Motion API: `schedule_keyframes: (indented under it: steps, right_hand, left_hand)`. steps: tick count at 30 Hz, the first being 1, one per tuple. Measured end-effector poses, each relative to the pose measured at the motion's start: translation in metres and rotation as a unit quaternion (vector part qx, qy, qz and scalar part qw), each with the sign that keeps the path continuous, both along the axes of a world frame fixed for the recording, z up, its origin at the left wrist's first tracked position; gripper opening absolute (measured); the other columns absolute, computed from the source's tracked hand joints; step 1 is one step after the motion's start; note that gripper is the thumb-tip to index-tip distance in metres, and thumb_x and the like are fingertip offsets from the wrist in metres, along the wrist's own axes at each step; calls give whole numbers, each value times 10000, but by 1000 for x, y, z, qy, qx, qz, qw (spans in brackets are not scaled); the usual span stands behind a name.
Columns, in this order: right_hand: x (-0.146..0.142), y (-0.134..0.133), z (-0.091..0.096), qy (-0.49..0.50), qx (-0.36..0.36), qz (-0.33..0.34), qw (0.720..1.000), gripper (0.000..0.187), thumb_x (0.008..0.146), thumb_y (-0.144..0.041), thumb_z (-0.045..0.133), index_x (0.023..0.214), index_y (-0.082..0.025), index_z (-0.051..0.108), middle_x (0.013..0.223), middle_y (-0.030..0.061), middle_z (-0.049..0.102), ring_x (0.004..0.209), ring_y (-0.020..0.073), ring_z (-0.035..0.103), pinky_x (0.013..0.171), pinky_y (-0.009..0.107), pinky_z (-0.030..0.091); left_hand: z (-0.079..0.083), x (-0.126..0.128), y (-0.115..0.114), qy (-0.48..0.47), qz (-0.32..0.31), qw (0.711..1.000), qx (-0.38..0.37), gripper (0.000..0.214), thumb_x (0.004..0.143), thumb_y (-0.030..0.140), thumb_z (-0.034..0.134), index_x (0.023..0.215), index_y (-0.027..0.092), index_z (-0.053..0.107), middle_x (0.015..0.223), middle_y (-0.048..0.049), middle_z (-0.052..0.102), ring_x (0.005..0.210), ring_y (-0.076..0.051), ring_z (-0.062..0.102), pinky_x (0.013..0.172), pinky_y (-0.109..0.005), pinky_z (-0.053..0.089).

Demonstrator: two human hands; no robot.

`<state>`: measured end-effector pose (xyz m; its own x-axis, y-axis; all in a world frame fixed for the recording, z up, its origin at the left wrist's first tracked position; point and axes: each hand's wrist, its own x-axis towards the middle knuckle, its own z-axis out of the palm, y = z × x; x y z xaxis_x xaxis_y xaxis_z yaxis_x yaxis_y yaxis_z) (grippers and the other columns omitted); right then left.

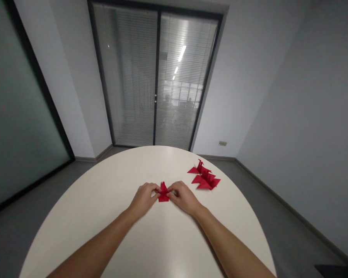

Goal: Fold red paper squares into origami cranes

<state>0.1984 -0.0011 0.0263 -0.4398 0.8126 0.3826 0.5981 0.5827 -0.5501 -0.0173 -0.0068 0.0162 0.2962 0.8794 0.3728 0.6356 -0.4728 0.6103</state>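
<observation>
- Red folded paper (163, 198) sits on the bench (89, 200), inward from the curved far edge.
- Left hand (144, 197) and right hand (184, 196): each grip nearly closed, pinching one side.
- Probably light, thin, easily creased or torn; best taken softly by its folded sides.

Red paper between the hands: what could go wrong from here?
Two risks stand out. The left hand and right hand grip the small red paper from opposite sides, so an uneven pull might tear it or skew its folds. Also, the folded red paper birds sit just beyond the right hand, near the edge of the white table; a careless sweep that way could crush them or knock them off.
</observation>
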Motion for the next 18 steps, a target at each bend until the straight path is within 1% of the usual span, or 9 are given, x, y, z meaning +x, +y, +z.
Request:
schedule_keyframes:
  steps: [5, 13, 18]
  right_hand:
    - [0, -2, 3, -1, 4, 19, 1000, 178, 865, -207, 642, 982, -243, 771, 910, 40, 744, 903, 228, 626, 850, 337, 444]
    - [2, -3, 9, -5, -3, 60, 998, 274, 880, -165, 599, 1071, -268, 766, 978, 34, 762, 903, 212, 665, 869, 332, 472]
    - [3, -5, 12, -17, 4, 55, 998, 282, 860, -130, 606, 1049, -258, 771, 961, 40, 761, 908, 209, 663, 875, 327, 471]
  left_hand:
    - [3, -1, -2, 8, -13, 1000, 6, 163, 837, 169, 637, 916, 240, 760, 948, -35, 762, 917, -233, 646, 859, -338, 453]
    - [5, -5, -1, 13, -43, 999, 8, 198, 848, 155, 628, 930, 258, 775, 970, -33, 763, 936, -227, 644, 886, -338, 445]
    - [11, -7, -3, 45, -59, 997, 14, 222, 860, 144, 605, 948, 264, 768, 963, -25, 756, 942, -225, 638, 885, -334, 432]
